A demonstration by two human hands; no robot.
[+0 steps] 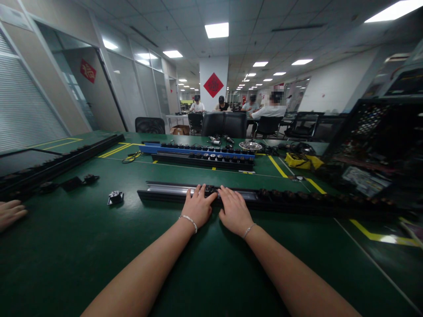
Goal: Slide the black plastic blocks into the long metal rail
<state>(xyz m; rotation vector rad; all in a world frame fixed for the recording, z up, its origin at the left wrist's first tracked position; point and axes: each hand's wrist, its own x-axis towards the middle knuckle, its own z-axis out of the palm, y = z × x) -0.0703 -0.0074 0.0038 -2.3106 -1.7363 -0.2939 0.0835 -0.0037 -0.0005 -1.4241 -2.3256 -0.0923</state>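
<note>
A long black rail, open along its top with a pale strip inside, lies across the green table in front of me. My left hand is over its middle, thumb and index finger closed around a small black part seated in the channel. On the other side of that part, my right hand rests its outstretched fingers on the rail, fingertips close to the part and thumb by the near wall. Farther right, several dark parts sit in a row along the rail.
A loose black part lies left of the rail. Behind are a blue rail and a metal dish. Another person's hand shows at the left edge, near another long rail. Open electronic equipment stands right.
</note>
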